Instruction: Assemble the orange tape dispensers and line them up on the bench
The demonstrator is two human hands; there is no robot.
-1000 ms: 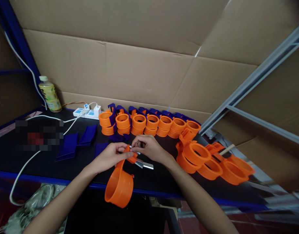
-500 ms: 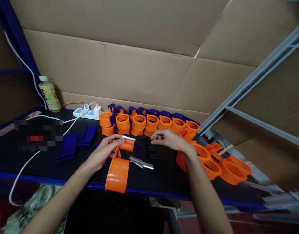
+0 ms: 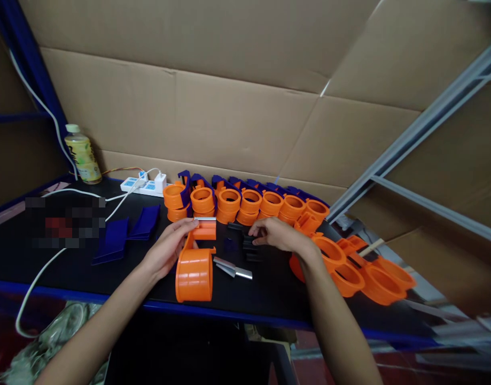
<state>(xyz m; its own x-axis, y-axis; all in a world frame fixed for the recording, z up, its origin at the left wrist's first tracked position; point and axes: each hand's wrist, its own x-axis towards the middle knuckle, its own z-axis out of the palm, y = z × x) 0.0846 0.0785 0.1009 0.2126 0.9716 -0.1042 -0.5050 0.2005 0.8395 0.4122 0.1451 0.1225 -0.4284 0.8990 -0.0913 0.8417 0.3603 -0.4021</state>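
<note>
My left hand point(image 3: 170, 247) grips an orange plastic tape-dispenser body point(image 3: 195, 267) by its upper arm, and the round part rests on the black table point(image 3: 69, 262). A metal toothed blade point(image 3: 205, 218) sits on top of that arm. My right hand point(image 3: 278, 234) reaches down to a small pile of black parts point(image 3: 250, 247), its fingers pinched on them. A few loose metal blades point(image 3: 232, 267) lie between my hands.
A row of assembled orange and blue dispensers point(image 3: 245, 202) lines the back. Several bare orange bodies point(image 3: 349, 267) are piled at the right. Blue flat pieces point(image 3: 127, 231), a white power strip point(image 3: 144, 185), a cable and a drink bottle point(image 3: 82, 155) are at the left. Cardboard walls surround the table.
My hands came apart. The right hand left the orange body and moved right to the black parts. The left hand turned the body and set it down on the table.
</note>
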